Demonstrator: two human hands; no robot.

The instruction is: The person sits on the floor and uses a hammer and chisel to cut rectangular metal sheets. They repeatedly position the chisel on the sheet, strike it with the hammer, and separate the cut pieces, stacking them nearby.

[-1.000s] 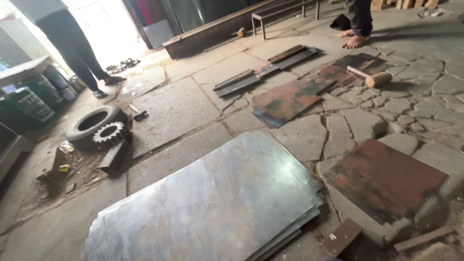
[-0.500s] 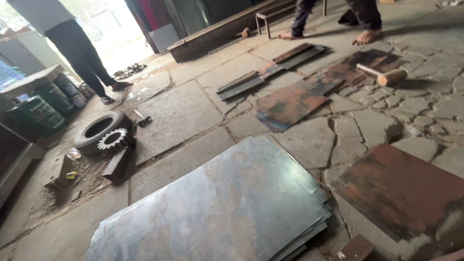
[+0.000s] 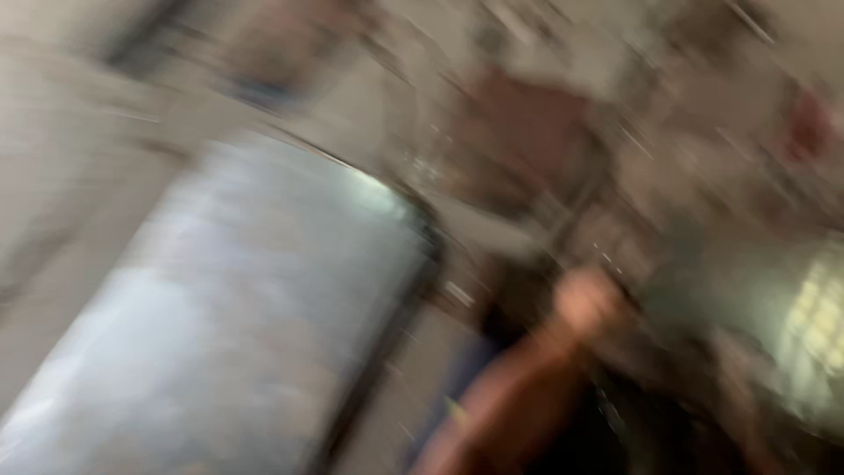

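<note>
— What is the hand point(image 3: 587, 303) doing?

— It is reaching out low in a badly smeared view; which hand it is, and whether the fingers are curling or spreading, I cannot tell. It seems to be holding nothing.

— And the metal sheets point(image 3: 237, 317)?

— They are lying flat on the stone floor point(image 3: 70, 176), off to the left of the fingers, apart from them.

— Handling?

— Probably heavy, stiff, sharp-edged; gripping a long edge looks wisest.

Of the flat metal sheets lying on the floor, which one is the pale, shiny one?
The large grey-blue sheet at the left, though the picture is blurred. The other sheet, farther off, is dull reddish-brown.
</note>
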